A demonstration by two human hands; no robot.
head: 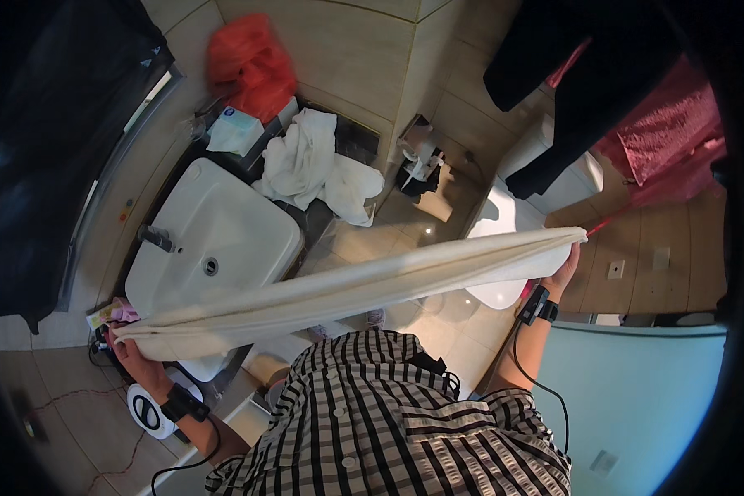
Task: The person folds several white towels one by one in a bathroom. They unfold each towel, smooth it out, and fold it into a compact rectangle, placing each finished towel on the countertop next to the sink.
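Note:
A long white towel (359, 282) is stretched between my two hands, folded lengthwise and slanting up to the right. My left hand (130, 353) grips one end beside the near left edge of the washbasin (242, 211). At the other end, my right hand (569, 263) holds the towel up in front of the toilet (502, 217). Part of the basin's near side is hidden behind the cloth. More white towels (313, 164) lie bunched on the dark counter past the basin.
A tissue pack (235, 130) and a red plastic bag (251, 68) stand at the counter's far end. A waste bin (420, 170) is on the tiled floor. Dark trousers (552, 124) and pink towels (663, 136) hang at upper right. A pale blue door (632, 384) is close on my right.

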